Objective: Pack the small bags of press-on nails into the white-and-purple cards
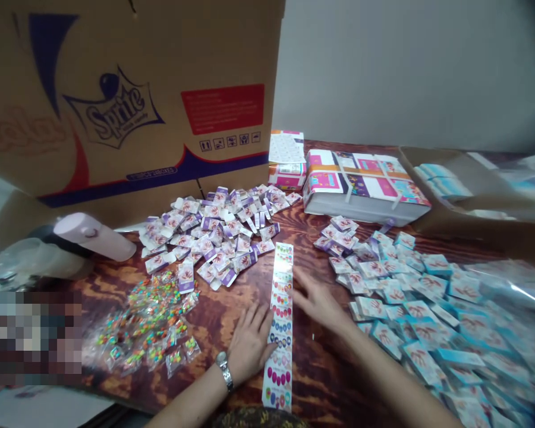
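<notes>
A long white strip printed with rows of coloured nail designs (282, 312) lies lengthwise on the table in front of me. My left hand (249, 339) rests flat at its left edge, fingers stretched out and the thumb over the strip. At the strip's right edge is my right hand (318, 300), its fingers extended and apart, fingertips near the paper. Neither hand grips anything that I can see. Small purple-and-white boxes (218, 226) are heaped beyond my left hand. Small clear packets of colourful pieces (149, 321) lie left of it.
Many blue-and-white small boxes (421, 321) spread over the right side. A large Sprite carton (129, 89) stands at the back left, with a pale pink bottle (93, 235) before it. Strapped printed bundles (365, 184) and an open carton (437, 217) sit at the back right.
</notes>
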`<state>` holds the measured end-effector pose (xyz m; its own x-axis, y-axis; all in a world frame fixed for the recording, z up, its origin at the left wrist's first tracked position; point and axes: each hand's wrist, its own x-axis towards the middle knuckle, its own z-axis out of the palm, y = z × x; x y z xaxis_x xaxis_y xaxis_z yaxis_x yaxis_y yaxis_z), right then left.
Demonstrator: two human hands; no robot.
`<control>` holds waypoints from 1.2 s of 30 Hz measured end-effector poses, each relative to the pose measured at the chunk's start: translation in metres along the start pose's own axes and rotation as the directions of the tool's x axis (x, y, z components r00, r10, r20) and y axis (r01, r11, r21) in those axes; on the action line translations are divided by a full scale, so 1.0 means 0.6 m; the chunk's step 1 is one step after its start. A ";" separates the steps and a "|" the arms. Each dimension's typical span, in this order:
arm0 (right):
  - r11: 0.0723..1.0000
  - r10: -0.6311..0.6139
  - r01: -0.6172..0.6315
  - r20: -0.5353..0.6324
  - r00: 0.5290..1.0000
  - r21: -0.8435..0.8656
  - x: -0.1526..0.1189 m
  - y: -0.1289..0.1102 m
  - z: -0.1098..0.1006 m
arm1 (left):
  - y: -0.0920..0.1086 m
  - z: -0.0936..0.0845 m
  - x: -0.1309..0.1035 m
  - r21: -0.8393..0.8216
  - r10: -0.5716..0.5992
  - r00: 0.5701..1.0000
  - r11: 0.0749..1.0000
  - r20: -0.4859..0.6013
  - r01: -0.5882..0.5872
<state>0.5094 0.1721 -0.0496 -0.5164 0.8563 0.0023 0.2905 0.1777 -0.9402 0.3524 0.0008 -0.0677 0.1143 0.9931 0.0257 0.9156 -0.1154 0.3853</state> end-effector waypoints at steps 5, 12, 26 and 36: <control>0.677 -0.092 0.456 0.548 0.831 -0.578 -0.031 0.016 0.031 | -0.008 0.009 0.001 -0.020 -0.008 1.000 1.000 -0.015 0.008; 0.644 -0.210 0.497 0.491 0.846 -0.581 -0.042 0.028 0.031 | -0.011 0.011 0.000 -0.082 -0.020 0.998 0.996 -0.056 0.016; 0.808 -0.409 0.458 0.207 0.889 -0.370 -0.027 -0.148 -0.016 | -0.001 -0.071 0.064 -0.675 -0.238 0.954 0.736 -0.181 0.056; 0.685 -0.461 0.660 0.516 0.722 -0.310 -0.097 -0.148 0.036 | 0.007 -0.087 0.071 -0.982 -0.571 0.803 -0.166 0.172 0.093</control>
<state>0.4963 0.0957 0.0266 -0.9225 0.2855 0.2597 0.1079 0.8368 -0.5367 0.3411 0.0435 -0.0166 -0.3642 0.8598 -0.3579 -0.5199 0.1312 0.8441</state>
